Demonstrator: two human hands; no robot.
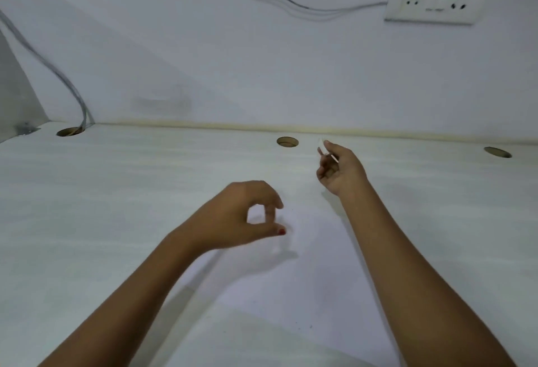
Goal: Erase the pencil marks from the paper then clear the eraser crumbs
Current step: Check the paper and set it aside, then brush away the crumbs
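Observation:
A white sheet of paper (305,279) lies flat on the white desk (116,192) in front of me, its edges faint against the surface. No pencil marks show on it; a few tiny dark specks (310,326) lie near its lower part. My left hand (247,218) hovers over the sheet's upper left, fingers curled towards the thumb in a ring with nothing visible between them. My right hand (337,168) is raised beyond the sheet, near the back of the desk. It pinches a small white eraser (321,144) at its fingertips.
Three round cable holes sit along the desk's back edge (287,142) (70,131) (497,152). A grey cable (58,72) drops into the left hole. A socket plate (433,1) with a thin wire hangs on the wall. A panel closes off the far left.

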